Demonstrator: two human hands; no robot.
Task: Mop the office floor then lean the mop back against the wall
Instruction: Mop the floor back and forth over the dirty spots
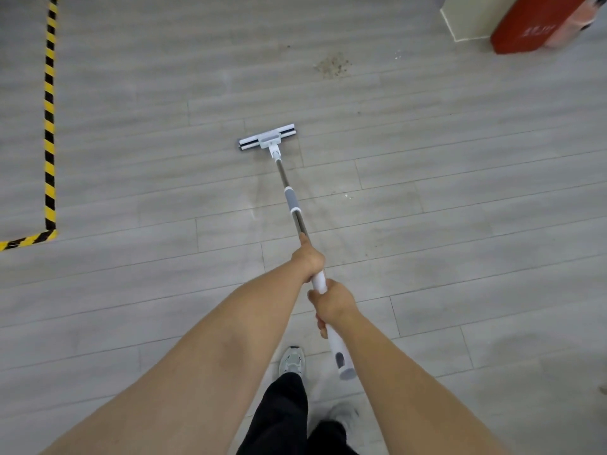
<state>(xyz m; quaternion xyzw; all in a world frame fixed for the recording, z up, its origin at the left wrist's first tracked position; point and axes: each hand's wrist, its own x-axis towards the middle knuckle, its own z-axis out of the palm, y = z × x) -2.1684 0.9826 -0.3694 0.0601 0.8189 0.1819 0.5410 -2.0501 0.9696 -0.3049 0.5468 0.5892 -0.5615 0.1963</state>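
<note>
A white flat mop head (267,138) lies on the grey plank floor (427,224) ahead of me. Its metal pole (297,211) with a grey sleeve slants back toward me and ends in a white handle. My left hand (308,257) grips the pole higher up, index finger stretched along it. My right hand (331,302) grips the white handle just behind the left. A patch of brown dirt (332,65) lies on the floor beyond the mop head, to its right.
Yellow-black hazard tape (49,126) runs along the left and turns at the lower left. A cream wall base (466,18) and a red box (532,24) stand at the top right. My shoe (291,360) and black trouser legs are below.
</note>
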